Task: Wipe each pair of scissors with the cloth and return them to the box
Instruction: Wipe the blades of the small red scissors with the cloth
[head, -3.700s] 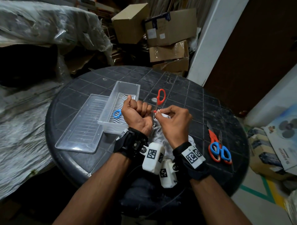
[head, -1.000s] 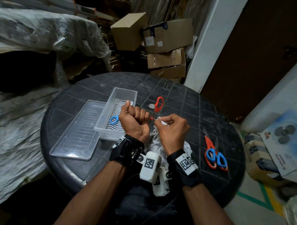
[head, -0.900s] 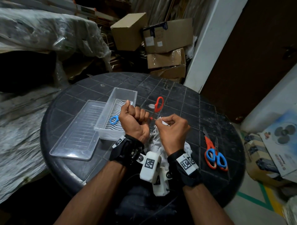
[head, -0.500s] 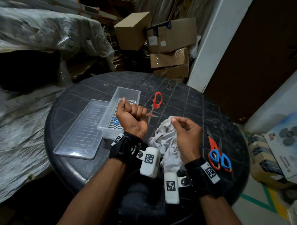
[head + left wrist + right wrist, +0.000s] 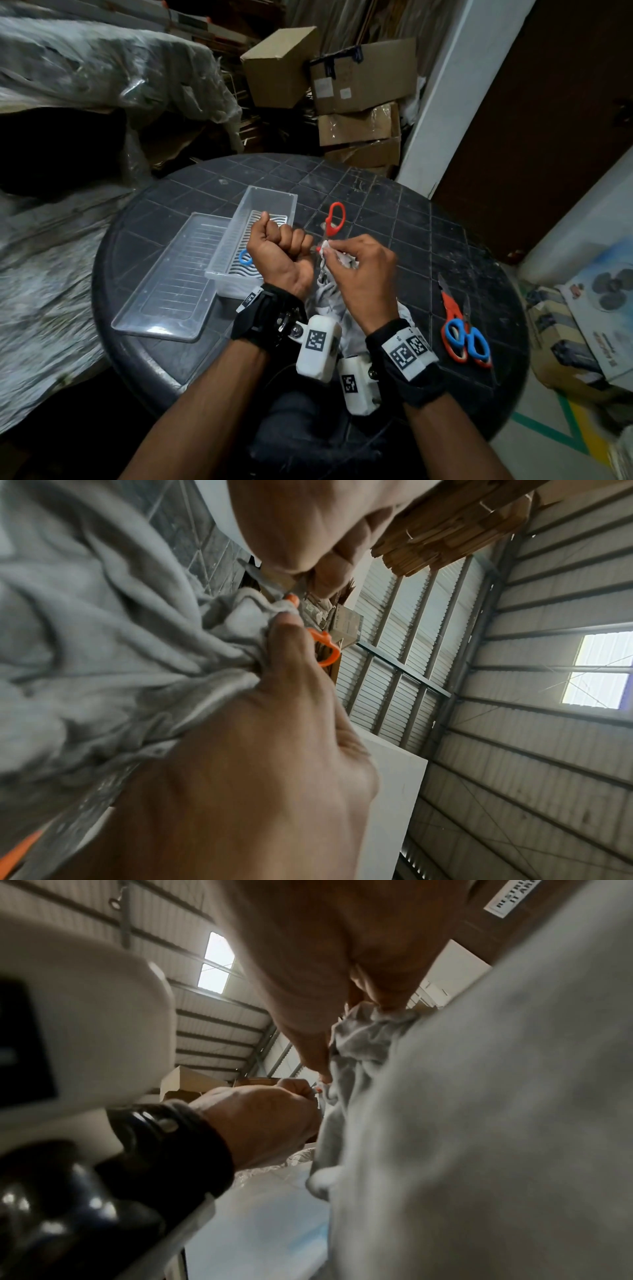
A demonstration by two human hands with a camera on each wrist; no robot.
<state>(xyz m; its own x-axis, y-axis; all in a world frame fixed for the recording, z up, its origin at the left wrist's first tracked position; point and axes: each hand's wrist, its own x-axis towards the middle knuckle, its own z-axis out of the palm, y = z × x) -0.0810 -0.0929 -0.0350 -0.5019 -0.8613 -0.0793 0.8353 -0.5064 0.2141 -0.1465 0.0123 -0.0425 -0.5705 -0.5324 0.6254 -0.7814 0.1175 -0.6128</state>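
My left hand (image 5: 279, 251) is a fist gripping the red-handled scissors (image 5: 335, 219) by the blade end, and the handle loop sticks up past both hands. In the left wrist view the metal blade (image 5: 268, 582) runs into those fingers. My right hand (image 5: 356, 274) pinches the grey cloth (image 5: 325, 298) against the scissors just below the handle. The cloth (image 5: 103, 642) hangs down between my wrists. The clear plastic box (image 5: 270, 202) stands left of my left hand with blue-handled scissors (image 5: 245, 257) inside, mostly hidden by that hand.
The box's clear lid (image 5: 171, 291) lies flat on the left of the round dark table (image 5: 411, 222). Two more scissors (image 5: 460, 329), orange and blue handled, lie at the table's right. Cardboard boxes (image 5: 359, 78) are stacked behind, and plastic-covered piles (image 5: 85, 68) sit on the left.
Half a second ago my right hand had drawn the cloth down and away from the scissors. It has now come back up and pinches the cloth onto them. My left hand keeps its grip.
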